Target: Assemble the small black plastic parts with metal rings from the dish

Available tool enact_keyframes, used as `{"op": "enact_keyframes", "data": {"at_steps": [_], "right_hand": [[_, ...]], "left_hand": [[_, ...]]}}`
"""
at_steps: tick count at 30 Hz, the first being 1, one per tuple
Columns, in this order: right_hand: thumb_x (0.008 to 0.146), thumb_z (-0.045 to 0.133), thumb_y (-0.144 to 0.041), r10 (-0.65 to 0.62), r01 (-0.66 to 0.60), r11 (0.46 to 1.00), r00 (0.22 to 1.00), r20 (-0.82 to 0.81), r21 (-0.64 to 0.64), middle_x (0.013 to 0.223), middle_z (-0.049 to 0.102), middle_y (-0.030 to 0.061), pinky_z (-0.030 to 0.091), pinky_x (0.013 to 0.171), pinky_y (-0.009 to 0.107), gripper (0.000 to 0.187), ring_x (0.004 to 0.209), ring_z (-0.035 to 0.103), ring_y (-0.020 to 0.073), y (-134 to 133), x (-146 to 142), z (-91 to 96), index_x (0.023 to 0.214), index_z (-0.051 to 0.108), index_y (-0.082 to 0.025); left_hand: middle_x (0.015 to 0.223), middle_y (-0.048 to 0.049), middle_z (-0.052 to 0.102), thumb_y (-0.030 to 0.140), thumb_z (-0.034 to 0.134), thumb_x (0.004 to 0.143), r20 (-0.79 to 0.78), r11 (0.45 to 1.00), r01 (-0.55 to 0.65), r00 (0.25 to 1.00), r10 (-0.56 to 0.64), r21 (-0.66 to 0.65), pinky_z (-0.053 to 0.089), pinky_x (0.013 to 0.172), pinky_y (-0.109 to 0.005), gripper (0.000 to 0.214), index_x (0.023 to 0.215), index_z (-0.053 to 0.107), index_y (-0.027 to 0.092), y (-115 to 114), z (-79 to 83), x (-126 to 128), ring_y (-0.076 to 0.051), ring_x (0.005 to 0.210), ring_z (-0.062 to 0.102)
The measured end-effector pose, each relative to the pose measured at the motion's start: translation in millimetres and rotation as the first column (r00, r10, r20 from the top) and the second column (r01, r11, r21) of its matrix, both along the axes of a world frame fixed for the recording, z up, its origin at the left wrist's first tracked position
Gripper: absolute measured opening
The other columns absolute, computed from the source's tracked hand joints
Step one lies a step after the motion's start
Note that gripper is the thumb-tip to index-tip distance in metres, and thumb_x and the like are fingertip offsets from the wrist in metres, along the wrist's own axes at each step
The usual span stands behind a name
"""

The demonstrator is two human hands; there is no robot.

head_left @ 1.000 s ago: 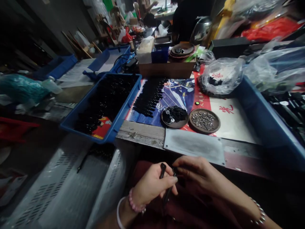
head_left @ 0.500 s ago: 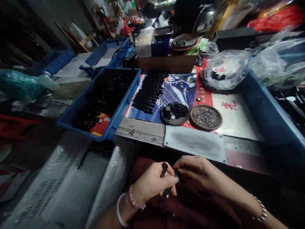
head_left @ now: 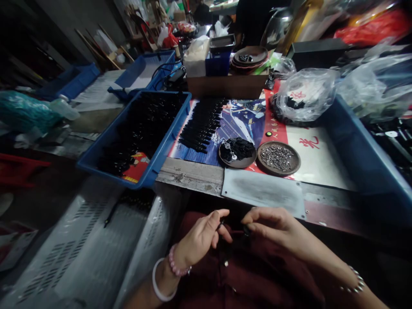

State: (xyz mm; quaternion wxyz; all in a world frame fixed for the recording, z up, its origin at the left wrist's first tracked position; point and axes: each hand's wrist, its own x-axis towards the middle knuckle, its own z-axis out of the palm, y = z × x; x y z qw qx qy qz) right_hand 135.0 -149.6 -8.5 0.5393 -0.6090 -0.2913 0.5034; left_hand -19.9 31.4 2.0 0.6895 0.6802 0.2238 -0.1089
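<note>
Both my hands work low over my dark red lap, below the table's front edge. My left hand [head_left: 201, 238] is curled round a thin black stick-like part [head_left: 222, 224] that pokes out beside its fingers. My right hand [head_left: 273, 227] pinches a small dark piece [head_left: 246, 230] at its fingertips, a short gap from the left hand. On the table above stand a round dish of small metal screws [head_left: 278, 157] and a round dish of black parts [head_left: 237, 151]. A row of black parts [head_left: 201, 126] lies on a printed blue sheet.
A blue tray [head_left: 167, 146] of black parts overhangs the table's left front. A grey metal plate [head_left: 262, 193] lies at the front edge. Plastic bags [head_left: 304, 94] and a large blue bin [head_left: 360, 159] crowd the right. A perforated metal housing [head_left: 80, 253] stands at the lower left.
My hands have drawn apart. The black part in my left hand has tipped down and is mostly hidden; my right hand now pinches a small piece on its own.
</note>
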Motion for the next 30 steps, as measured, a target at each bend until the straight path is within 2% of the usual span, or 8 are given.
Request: {"op": "enact_keyframes", "data": {"at_steps": [4, 6, 11, 13, 22, 26, 28, 30], "right_hand": [[0.09, 0.064, -0.045, 0.021, -0.021, 1.0, 1.0, -0.014, -0.006, 0.077, 0.064, 0.0018, 0.044, 0.064, 0.026, 0.029, 0.068, 0.054, 0.0149, 2.3, -2.4, 1.8, 0.089, 0.07, -0.018], [0.091, 0.064, -0.046, 0.028, -0.028, 1.0, 1.0, -0.006, -0.005, 0.079, 0.065, 0.0025, 0.045, 0.065, 0.027, 0.029, 0.069, 0.055, 0.0156, 3.9, -3.3, 2.0, 0.09, 0.07, -0.017], [0.092, 0.061, -0.044, 0.039, -0.039, 0.999, 0.998, 0.049, -0.007, 0.082, 0.067, 0.0038, 0.046, 0.067, 0.027, 0.029, 0.072, 0.058, 0.0168, 7.6, -5.7, 1.8, 0.09, 0.07, -0.017], [0.093, 0.06, -0.043, 0.037, -0.036, 0.999, 0.996, 0.085, -0.016, 0.082, 0.067, 0.0041, 0.047, 0.066, 0.027, 0.028, 0.073, 0.059, 0.017, 8.9, -7.4, 2.2, 0.09, 0.071, -0.017], [0.096, 0.055, -0.04, 0.01, -0.004, 0.999, 0.988, 0.151, -0.041, 0.083, 0.069, 0.0037, 0.047, 0.063, 0.025, 0.026, 0.071, 0.06, 0.017, 8.6, -19.9, 3.6, 0.097, 0.07, -0.018], [0.098, 0.054, -0.037, 0.012, -0.009, 1.0, 0.978, 0.209, -0.015, 0.09, 0.071, 0.0051, 0.049, 0.071, 0.027, 0.024, 0.08, 0.065, 0.0189, 7.8, -23.0, 9.8, 0.103, 0.07, -0.019], [0.098, 0.054, -0.038, 0.006, -0.005, 1.0, 0.986, 0.166, -0.009, 0.089, 0.071, 0.0055, 0.049, 0.071, 0.027, 0.025, 0.078, 0.064, 0.0185, 7.8, -23.7, 11.7, 0.102, 0.07, -0.018], [0.097, 0.057, -0.04, -0.003, 0.003, 1.0, 1.0, 0.028, -0.005, 0.085, 0.069, 0.0049, 0.047, 0.066, 0.026, 0.026, 0.072, 0.061, 0.0161, 7.5, -25.0, 9.9, 0.098, 0.07, -0.017]], "left_hand": [[0.078, -0.0064, 0.073, 0.047, 0.038, 0.1, -0.013, 1.0, -0.02, 1.0, 0.02, -0.005, 0.037, 0.056, -0.025, 0.039, 0.098, 0.061, 0.015, 0.4, -3.3, 1.4, -0.011, 0.053, 0.046], [0.08, -0.0054, 0.072, 0.042, 0.045, 0.098, -0.005, 1.0, 0.003, 1.0, -0.003, 0.003, 0.038, 0.059, -0.024, 0.031, 0.091, 0.059, 0.016, 0.4, -5.7, 1.7, -0.011, 0.057, 0.048], [0.089, -0.0058, 0.068, 0.032, 0.059, 0.09, -0.019, 0.994, -0.018, 1.0, 0.016, -0.104, 0.044, 0.068, -0.025, 0.02, 0.1, 0.061, 0.015, -1.1, -9.9, 2.7, -0.014, 0.073, 0.057], [0.087, -0.0045, 0.067, 0.028, 0.063, 0.086, -0.031, 0.989, -0.03, 0.999, 0.026, -0.143, 0.045, 0.069, -0.025, 0.018, 0.097, 0.063, 0.015, -3.2, -9.9, 4.3, -0.014, 0.076, 0.059], [0.068, -0.0012, 0.065, 0.038, 0.067, 0.082, -0.145, 0.979, -0.067, 0.989, 0.04, -0.19, 0.047, 0.052, -0.022, 0.025, 0.089, 0.056, 0.016, -21.2, -12.1, 10.1, -0.013, 0.054, 0.063], [0.066, -0.0013, 0.066, 0.038, 0.063, 0.085, -0.108, 0.977, -0.039, 0.994, 0.016, -0.208, 0.044, 0.048, -0.02, 0.024, 0.088, 0.055, 0.016, -24.1, -14.6, 8.7, -0.011, 0.049, 0.059], [0.063, -0.0002, 0.065, 0.037, 0.061, 0.087, -0.081, 0.978, -0.029, 0.997, 0.013, -0.209, 0.04, 0.044, -0.018, 0.022, 0.086, 0.054, 0.016, -24.5, -14.9, 7.4, -0.008, 0.043, 0.054], [0.064, 0.0, 0.065, 0.037, 0.061, 0.087, -0.057, 0.969, -0.029, 0.998, 0.016, -0.245, 0.036, 0.042, -0.015, 0.022, 0.085, 0.054, 0.016, -25.0, -14.7, 6.3, -0.005, 0.041, 0.051]]}}
